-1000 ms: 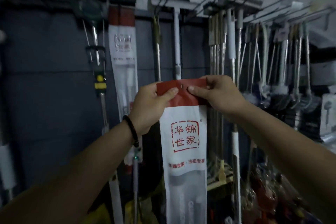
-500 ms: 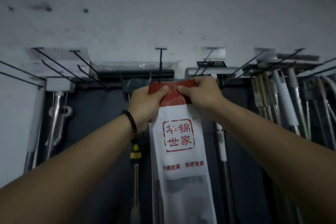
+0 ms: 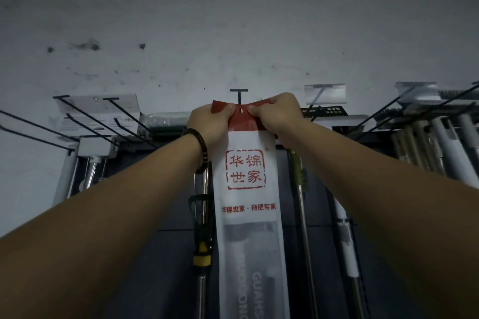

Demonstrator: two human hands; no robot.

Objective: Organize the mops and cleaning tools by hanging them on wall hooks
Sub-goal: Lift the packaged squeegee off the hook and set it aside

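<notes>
Red strip (image 3: 243,122) at the top of the mop bag (image 3: 246,189), and it's pinched at both ends! The left hand (image 3: 210,124) grips the left corner with its thumb on the front. The right hand (image 3: 277,114) matches it on the right corner, fingers curled round the edge. Between the two thumbs sits the small hanging hole (image 3: 241,111), and just above that gap the black hook (image 3: 239,97) pokes out with its T-shaped tip. The strip touches the hook or sits right in front of it, but I can't tell if the hole is over the tip. My read is that it isn't seated yet. The rest of the white bag hangs straight down below both hands, in front of the dark wall panel.

Looking at the wider job, plenty seems done. Out past the right hand, a crowd of pale poles (image 3: 427,142) already hangs from the hooks. Below the left hand hangs a steel pole with a yellow and black grip (image 3: 201,254), and below the right hand a thin steel rod (image 3: 302,202). Beyond the left hand more long hooks (image 3: 90,122) jut out. What's left for this bag, I'd say, is to slide the hole over the tip and let go.
</notes>
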